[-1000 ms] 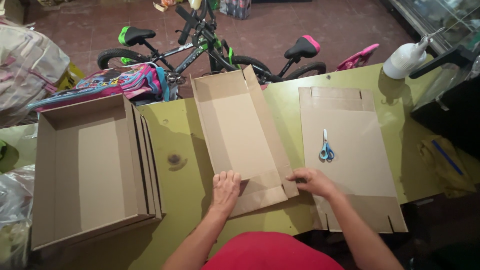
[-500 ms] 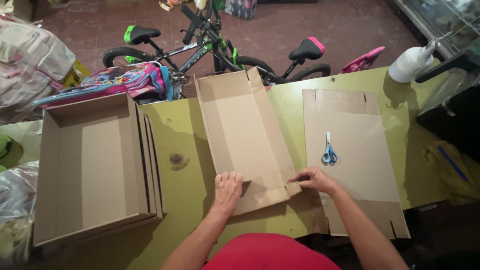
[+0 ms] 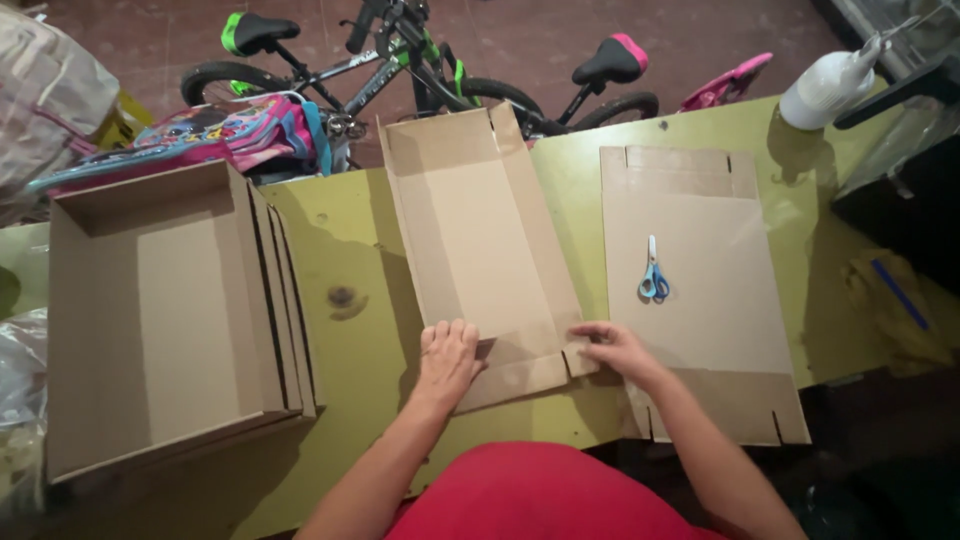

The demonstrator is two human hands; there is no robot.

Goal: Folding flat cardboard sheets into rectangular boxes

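A flat, partly folded cardboard sheet lies slanted across the middle of the yellow-green table, its far end reaching the table's far edge and its long side flaps raised slightly. The left hand rests palm down on the sheet's near end, fingers together and pressed flat against the board. The right hand lies at the sheet's near right corner, fingers stretched out towards the small corner tab, touching it; whether it pinches the tab or only presses on it cannot be told. Just to the right lies a second flat cardboard blank, a tall rectangle with notched slots at its far and near ends, and a pair of blue-handled scissors lies on it, near its middle. To the left stands a stack of finished shallow cardboard trays, nested one inside the other, open side up. A white squeeze bottle stands at the table's far right corner. Beyond the far edge lean a bright multicoloured backpack and bicycles with green and pink saddles. A red garment fills the lower edge of the view.
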